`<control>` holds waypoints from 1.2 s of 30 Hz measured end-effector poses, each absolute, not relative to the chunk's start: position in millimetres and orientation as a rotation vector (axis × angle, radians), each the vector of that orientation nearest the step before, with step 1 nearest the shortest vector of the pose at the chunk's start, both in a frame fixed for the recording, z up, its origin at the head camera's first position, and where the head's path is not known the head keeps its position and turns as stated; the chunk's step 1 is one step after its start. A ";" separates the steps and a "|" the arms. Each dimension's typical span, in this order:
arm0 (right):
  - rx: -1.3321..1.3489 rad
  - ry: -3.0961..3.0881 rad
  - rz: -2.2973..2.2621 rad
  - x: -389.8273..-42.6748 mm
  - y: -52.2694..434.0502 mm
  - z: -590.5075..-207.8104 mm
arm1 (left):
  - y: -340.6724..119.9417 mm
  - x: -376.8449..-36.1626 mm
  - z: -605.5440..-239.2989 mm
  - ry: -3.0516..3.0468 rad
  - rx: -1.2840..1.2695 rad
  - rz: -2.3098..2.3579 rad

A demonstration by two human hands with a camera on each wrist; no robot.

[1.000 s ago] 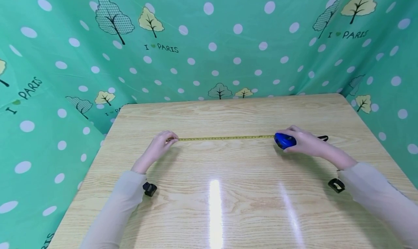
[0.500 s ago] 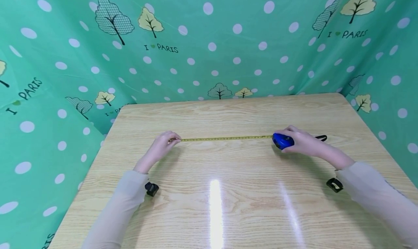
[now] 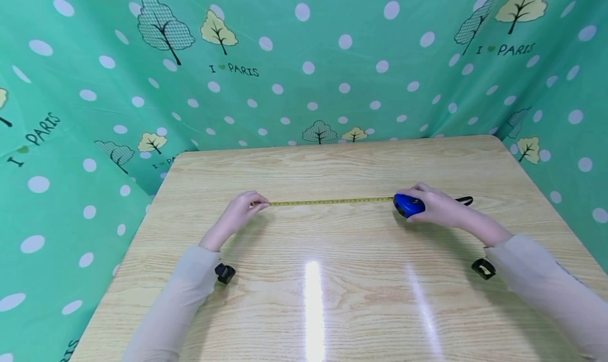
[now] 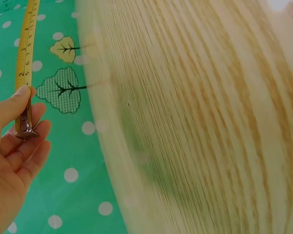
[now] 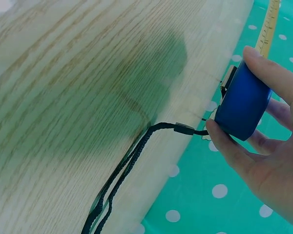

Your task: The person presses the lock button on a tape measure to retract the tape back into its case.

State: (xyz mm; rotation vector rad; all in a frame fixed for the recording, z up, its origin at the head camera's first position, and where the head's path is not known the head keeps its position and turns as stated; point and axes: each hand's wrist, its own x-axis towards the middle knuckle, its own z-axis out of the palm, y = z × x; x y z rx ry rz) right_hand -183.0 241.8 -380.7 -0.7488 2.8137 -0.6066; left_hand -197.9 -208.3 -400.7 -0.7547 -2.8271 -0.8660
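- Right hand (image 3: 439, 206): fingers and thumb curled round the blue tape measure case (image 3: 408, 205), gripping it from both sides; the right wrist view shows the case (image 5: 241, 102) held between thumb and fingertips, with the tape leaving its mouth.
- Left hand (image 3: 239, 211): thumb and forefinger pinch the metal hook at the free end of the yellow tape (image 3: 330, 201); the left wrist view confirms the end of the tape (image 4: 25, 73) nipped under the thumb, remaining fingers loosely curled beneath.
- Change noted: against the pictures of a second ago, the left hand has moved rightward and the case slightly leftward. The exposed tape is shorter. Judgement: the tape is being let back into the case under control.
- Condition of the tape: drawn straight and taut between the hands, flat, low over the wooden table (image 3: 332, 309), running left to right across its middle. Printed graduations legible; no kink or twist seen.
- Black wrist strap (image 5: 122, 170): attached to the case's rear, trailing slack on the table behind the right hand.
- Surroundings: green dotted cloth (image 3: 304, 61) with tree prints behind and on both sides.
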 end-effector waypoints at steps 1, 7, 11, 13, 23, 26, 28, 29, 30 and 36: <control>-0.749 2.813 -0.606 -183.0 241.5 -380.6 | -207.6 -197.9 -400.6 -2.829 -0.753 -0.868; -0.746 2.814 -0.604 -182.7 240.5 -380.7 | -205.4 -198.6 -402.0 -2.853 -0.736 -0.874; -0.754 2.819 -0.605 -182.3 239.0 -381.2 | -204.7 -198.7 -403.0 -2.857 -0.731 -0.871; -0.755 2.818 -0.608 -182.0 238.1 -381.0 | -204.3 -198.4 -403.3 -2.858 -0.733 -0.865; -0.775 2.814 -0.602 -181.6 234.3 -378.4 | -201.3 -198.6 -401.8 -2.851 -0.736 -0.855; -0.795 2.814 -0.597 -182.1 233.6 -378.7 | -199.2 -199.1 -401.2 -2.845 -0.746 -0.855; -0.807 2.815 -0.598 -182.4 233.2 -379.1 | -197.6 -199.3 -401.0 -2.840 -0.754 -0.851; -0.808 2.814 -0.600 -182.4 233.0 -379.3 | -197.0 -199.3 -400.9 -2.838 -0.753 -0.852; -0.811 2.814 -0.600 -182.4 232.6 -379.3 | -196.6 -199.3 -401.1 -2.834 -0.756 -0.849; -0.810 2.809 -0.606 -182.6 230.5 -379.3 | -194.5 -200.0 -402.0 -2.820 -0.778 -0.845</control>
